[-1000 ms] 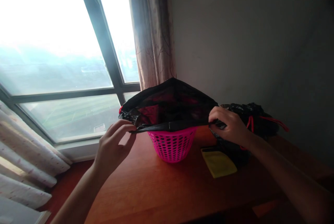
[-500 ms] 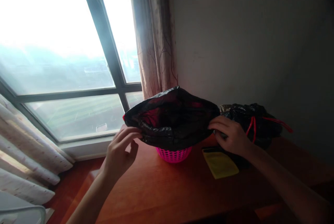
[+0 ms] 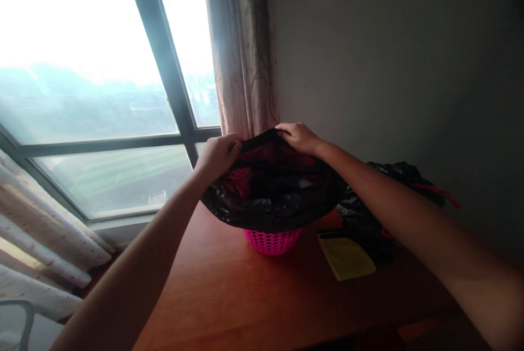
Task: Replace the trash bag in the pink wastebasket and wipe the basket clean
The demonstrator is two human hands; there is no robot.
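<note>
A black plastic garbage bag [image 3: 270, 212] lines a pink perforated basket [image 3: 273, 243], its near edge folded down over the basket's rim. Pink shows through the thin plastic inside. At the far left of the bag's mouth, my left hand [image 3: 219, 157] pinches the edge. My right hand [image 3: 298, 137] grips the peak of the far edge, fingers closed on the plastic. Only the lower part of the basket shows below the bag.
The basket stands on a reddish wooden table [image 3: 229, 296]. To its right lie a yellow cloth [image 3: 347, 258] with a dark edge and more black plastic [image 3: 399, 173] with a red drawstring [image 3: 440, 192]. A window [image 3: 102, 176] and curtains [image 3: 248, 67] are behind.
Both hands have moved from the bag's near left and right sides to its far edge. The near edge now hangs rounder and lower over the basket.
</note>
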